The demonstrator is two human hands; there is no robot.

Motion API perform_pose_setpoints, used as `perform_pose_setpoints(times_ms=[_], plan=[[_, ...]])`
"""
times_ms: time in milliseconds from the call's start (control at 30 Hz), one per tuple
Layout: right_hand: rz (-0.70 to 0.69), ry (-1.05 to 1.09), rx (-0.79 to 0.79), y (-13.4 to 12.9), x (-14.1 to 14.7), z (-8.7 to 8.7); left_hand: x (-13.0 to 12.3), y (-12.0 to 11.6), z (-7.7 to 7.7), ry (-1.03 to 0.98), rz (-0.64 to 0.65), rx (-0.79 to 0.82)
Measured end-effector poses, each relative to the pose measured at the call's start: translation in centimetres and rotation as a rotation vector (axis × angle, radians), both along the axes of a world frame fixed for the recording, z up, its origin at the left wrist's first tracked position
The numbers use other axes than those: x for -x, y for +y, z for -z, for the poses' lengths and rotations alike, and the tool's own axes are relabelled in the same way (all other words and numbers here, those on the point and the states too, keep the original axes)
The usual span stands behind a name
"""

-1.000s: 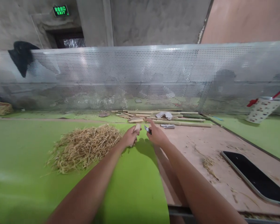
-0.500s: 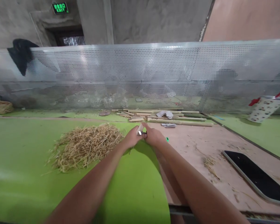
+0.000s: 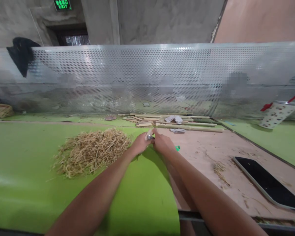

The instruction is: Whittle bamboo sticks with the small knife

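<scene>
Both hands meet near the middle of the view, above the green mat (image 3: 142,193). My left hand (image 3: 140,143) is closed on a pale strip (image 3: 149,133) that slants up between the hands. My right hand (image 3: 161,141) is closed, its fingers against a small shiny metal piece (image 3: 149,137) beside the strip; whether this is a blade cannot be made out. A pile of dry straw-like pieces (image 3: 95,150) lies left of my left hand. Behind the hands are pale wooden sticks (image 3: 189,127) and folded grey paper (image 3: 174,119).
A black phone (image 3: 267,183) lies at the right on a pinkish board (image 3: 194,154) with scraps. Further back stand a patterned cup (image 3: 279,114) with a red straw and a perforated metal screen (image 3: 142,65). A wicker basket (image 3: 1,110) is at the far left.
The hands stay together in nearly the same place. The pale strip and the metal piece between them have tilted slightly. The view has shifted a little.
</scene>
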State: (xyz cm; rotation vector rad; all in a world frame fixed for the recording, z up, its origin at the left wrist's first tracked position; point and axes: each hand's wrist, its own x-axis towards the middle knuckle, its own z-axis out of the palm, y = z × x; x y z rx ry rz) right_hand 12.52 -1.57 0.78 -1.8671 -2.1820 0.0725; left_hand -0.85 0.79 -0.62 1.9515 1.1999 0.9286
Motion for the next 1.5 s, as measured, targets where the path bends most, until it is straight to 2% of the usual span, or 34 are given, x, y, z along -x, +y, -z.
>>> perform_pose_setpoints(times_ms=[267,500,600,733,800,867,1133,1300,1500], plan=[[0.063,0.121,-0.011,0.3,0.4,-0.1,-0.6,-0.9,-0.6,-0.044,-0.12,0.066],[0.146,0.222,-0.022,0.3,0.6,0.1,-0.7,-0.7,-0.1,-0.056,-0.156,0.131],[0.078,0.239,-0.042,0.6,0.1,0.6,-0.3,-0.2,-0.1,-0.099,-0.079,0.148],[-0.163,0.235,0.009,1.2,-1.0,1.3,0.1,0.6,0.0,-0.143,0.054,0.147],[-0.259,0.223,0.025,1.4,-1.4,1.5,0.3,0.9,0.1,-0.148,0.078,0.146],[-0.29,0.202,0.022,1.5,-1.4,1.7,0.4,1.0,0.4,-0.146,0.09,0.143],[-0.089,-0.012,0.013,0.7,-0.5,0.8,0.9,0.7,0.4,-0.064,0.113,0.109],[-0.054,-0.066,0.019,0.2,-0.2,0.7,0.9,0.6,0.3,-0.05,0.102,0.111],[-0.022,-0.086,0.01,-0.2,0.2,0.7,0.9,1.5,1.6,-0.127,0.11,0.088]])
